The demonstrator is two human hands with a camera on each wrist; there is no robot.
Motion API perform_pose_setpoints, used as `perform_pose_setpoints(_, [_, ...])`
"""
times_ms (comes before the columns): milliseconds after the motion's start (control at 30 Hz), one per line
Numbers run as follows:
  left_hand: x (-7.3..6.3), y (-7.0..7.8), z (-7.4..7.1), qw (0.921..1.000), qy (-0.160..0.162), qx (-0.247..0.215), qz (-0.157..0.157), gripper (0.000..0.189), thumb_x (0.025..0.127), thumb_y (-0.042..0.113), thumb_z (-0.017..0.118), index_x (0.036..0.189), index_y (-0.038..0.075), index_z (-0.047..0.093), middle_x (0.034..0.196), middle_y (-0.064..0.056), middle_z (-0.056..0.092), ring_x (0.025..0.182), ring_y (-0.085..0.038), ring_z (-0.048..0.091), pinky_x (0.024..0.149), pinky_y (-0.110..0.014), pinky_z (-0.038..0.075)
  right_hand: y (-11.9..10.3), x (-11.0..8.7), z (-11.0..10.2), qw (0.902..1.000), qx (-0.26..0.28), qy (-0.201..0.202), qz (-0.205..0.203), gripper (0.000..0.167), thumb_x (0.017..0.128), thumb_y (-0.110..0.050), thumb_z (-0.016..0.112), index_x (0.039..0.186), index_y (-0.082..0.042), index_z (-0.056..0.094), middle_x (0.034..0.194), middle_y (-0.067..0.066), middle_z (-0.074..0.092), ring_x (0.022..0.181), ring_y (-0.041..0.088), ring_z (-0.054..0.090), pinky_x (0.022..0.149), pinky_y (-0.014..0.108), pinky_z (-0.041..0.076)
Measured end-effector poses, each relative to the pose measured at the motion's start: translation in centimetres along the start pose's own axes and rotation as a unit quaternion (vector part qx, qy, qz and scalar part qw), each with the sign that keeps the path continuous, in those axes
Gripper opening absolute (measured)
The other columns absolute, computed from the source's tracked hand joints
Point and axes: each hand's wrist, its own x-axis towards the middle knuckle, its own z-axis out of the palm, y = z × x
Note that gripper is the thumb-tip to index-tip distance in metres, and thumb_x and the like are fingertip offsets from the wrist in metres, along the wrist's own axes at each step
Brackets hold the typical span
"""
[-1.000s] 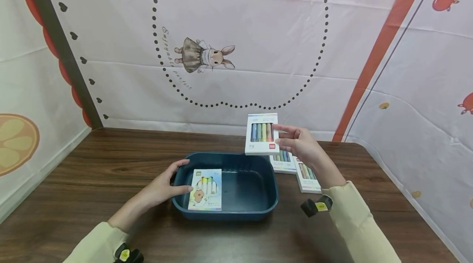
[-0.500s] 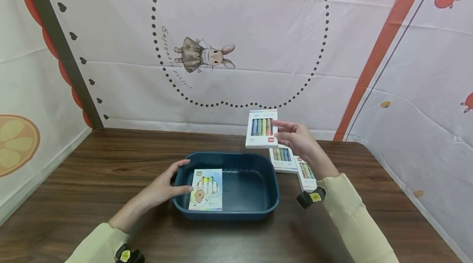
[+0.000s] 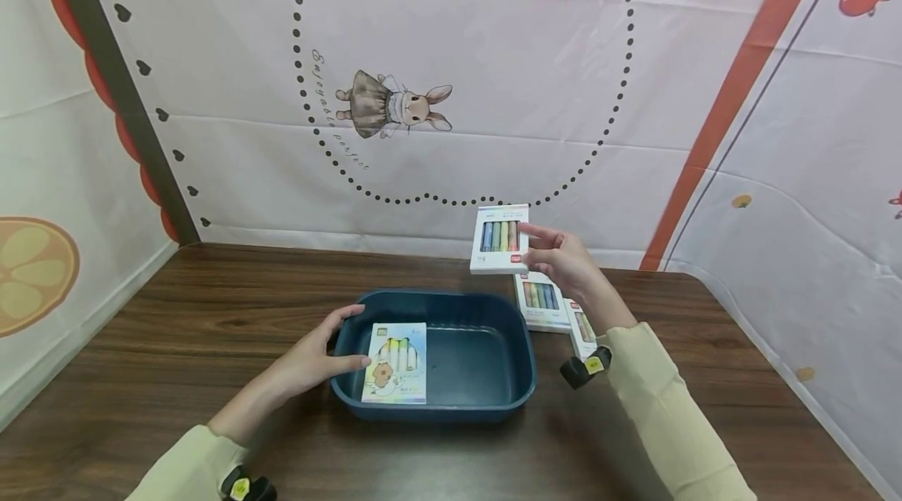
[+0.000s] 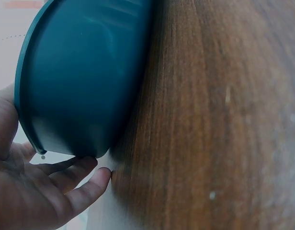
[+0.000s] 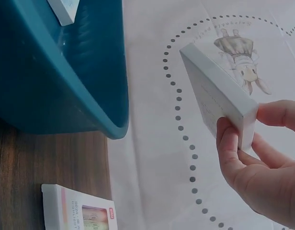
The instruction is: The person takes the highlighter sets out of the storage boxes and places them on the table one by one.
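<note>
My right hand [image 3: 567, 262] pinches the right edge of a white windowed box of markers [image 3: 499, 239], holding it raised above the back of the table. The right wrist view shows the white back of this marker box [image 5: 217, 93] between thumb and fingers. My left hand [image 3: 310, 364] grips the left end of a dark blue plastic bin [image 3: 468, 412], with its thumb over the rim. The left wrist view shows other fingers [image 4: 83, 194] under the bin's end wall. Inside the bin's left half lies a light blue printed box of markers [image 3: 395, 364].
Right of the bin, two more white marker boxes lie on the table: one by its back right corner [image 3: 541, 302], the other [image 3: 581, 333] partly behind my right wrist. Brown wood-grain table [image 3: 232, 293]; a printed cloth [image 3: 493, 78] hangs behind it.
The marker box in my right hand has risen slightly and tilted back, and the right forearm has shifted a little left. My left hand and the bin hold nearly still.
</note>
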Motion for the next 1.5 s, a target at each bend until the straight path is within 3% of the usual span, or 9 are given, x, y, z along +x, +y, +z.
perform_pose_setpoints(100, [0.0, 0.0, 0.0, 1.0000, 0.000, -0.002, 0.002, 0.076, 0.081, 0.032, 0.069, 0.141, 0.019, 0.025, 0.145, -0.025, 0.021, 0.128, -0.047, 0.024, 0.093, -0.064, 0.030, 0.1, 0.3, 0.0, 0.9999, 0.012, -0.002, 0.007, 0.063, 0.080, 0.012, 0.052, 0.139, -0.004, 0.036, 0.142, 0.017, 0.035, 0.113, 0.025, 0.047, 0.075, 0.019, 0.048])
perform_pose_setpoints(333, [0.0, -0.2, 0.0, 1.0000, 0.002, -0.001, 0.007, 0.075, 0.081, 0.032, 0.069, 0.141, 0.019, 0.025, 0.145, -0.024, 0.021, 0.128, -0.048, 0.024, 0.093, -0.064, 0.031, 0.7, 0.8, 0.0, 0.9996, 0.018, -0.017, 0.010, 0.063, 0.083, 0.012, 0.049, 0.140, -0.007, 0.033, 0.144, 0.019, 0.030, 0.091, 0.013, 0.057, 0.071, 0.021, 0.051])
perform_pose_setpoints(600, [0.0, -0.3, 0.0, 1.0000, 0.004, -0.003, 0.003, 0.076, 0.080, 0.033, 0.069, 0.141, 0.020, 0.026, 0.145, -0.024, 0.021, 0.128, -0.047, 0.025, 0.092, -0.063, 0.032, 1.5, 1.6, -0.1, 0.9999, -0.002, -0.012, 0.011, 0.061, 0.084, 0.010, 0.050, 0.141, -0.008, 0.033, 0.143, 0.019, 0.033, 0.110, 0.024, 0.050, 0.082, 0.024, 0.049])
perform_pose_setpoints(867, [-0.2, -0.3, 0.0, 0.9999, 0.008, -0.006, 0.003, 0.076, 0.079, 0.032, 0.070, 0.140, 0.019, 0.026, 0.144, -0.025, 0.023, 0.128, -0.047, 0.025, 0.093, -0.063, 0.031, 2.3, 2.3, 0.4, 0.9993, -0.035, -0.002, 0.014, 0.059, 0.085, 0.007, 0.054, 0.139, -0.009, 0.037, 0.141, 0.020, 0.034, 0.119, 0.030, 0.046, 0.095, 0.037, 0.041])
perform_pose_setpoints(1500, [-0.2, -0.2, 0.2, 0.9998, 0.010, -0.017, -0.006, 0.076, 0.078, 0.030, 0.072, 0.140, 0.021, 0.028, 0.144, -0.024, 0.023, 0.127, -0.047, 0.027, 0.092, -0.062, 0.034, 4.1, 4.4, 1.2, 0.9944, -0.085, -0.027, 0.056, 0.058, 0.084, 0.007, 0.055, 0.138, -0.010, 0.039, 0.139, 0.020, 0.038, 0.120, 0.031, 0.046, 0.094, 0.038, 0.043])
